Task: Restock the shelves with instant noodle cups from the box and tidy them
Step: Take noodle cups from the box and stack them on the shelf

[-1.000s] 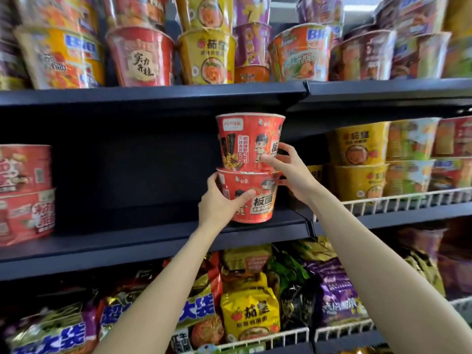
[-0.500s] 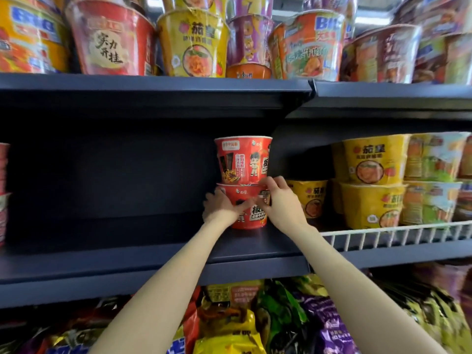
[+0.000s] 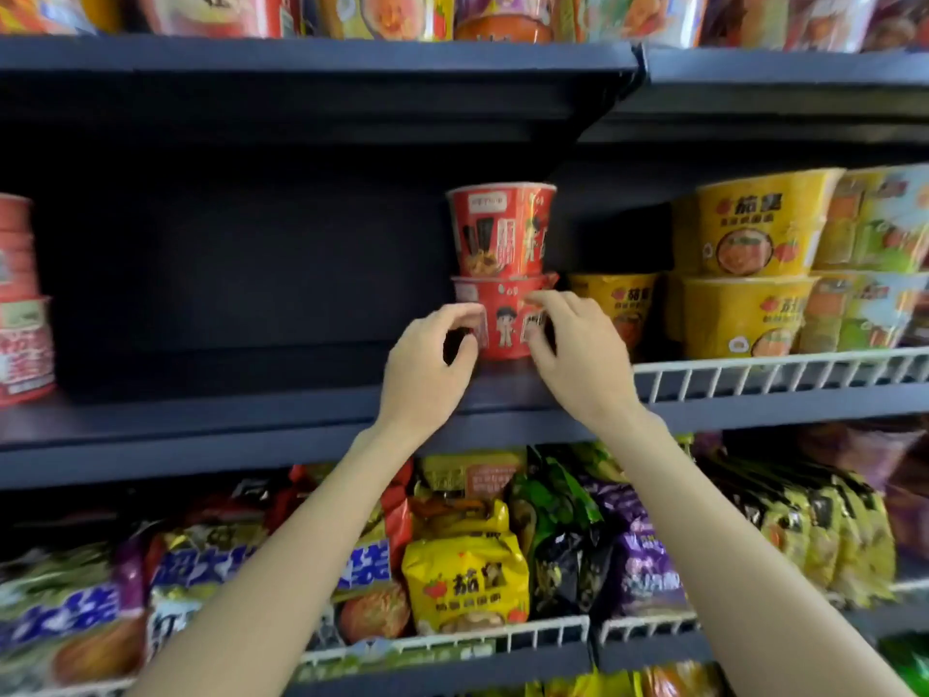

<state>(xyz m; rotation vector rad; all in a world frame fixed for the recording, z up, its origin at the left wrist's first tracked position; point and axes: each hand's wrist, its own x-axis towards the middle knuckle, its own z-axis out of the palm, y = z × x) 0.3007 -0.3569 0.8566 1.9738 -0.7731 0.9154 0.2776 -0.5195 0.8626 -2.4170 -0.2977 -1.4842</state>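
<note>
One noodle cup [image 3: 500, 228] sits stacked on another [image 3: 495, 319] on the middle shelf [image 3: 201, 425], more stacked cups [image 3: 749, 274] just right.

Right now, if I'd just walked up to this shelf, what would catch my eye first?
Probably the two red noodle cups stacked one on the other, alone in the middle of a dark, mostly bare shelf. The left hand and right hand reach up to the lower cup with curled fingers. To the right sit stacked yellow cups, and bright noodle packets crowd the shelf below.
</note>
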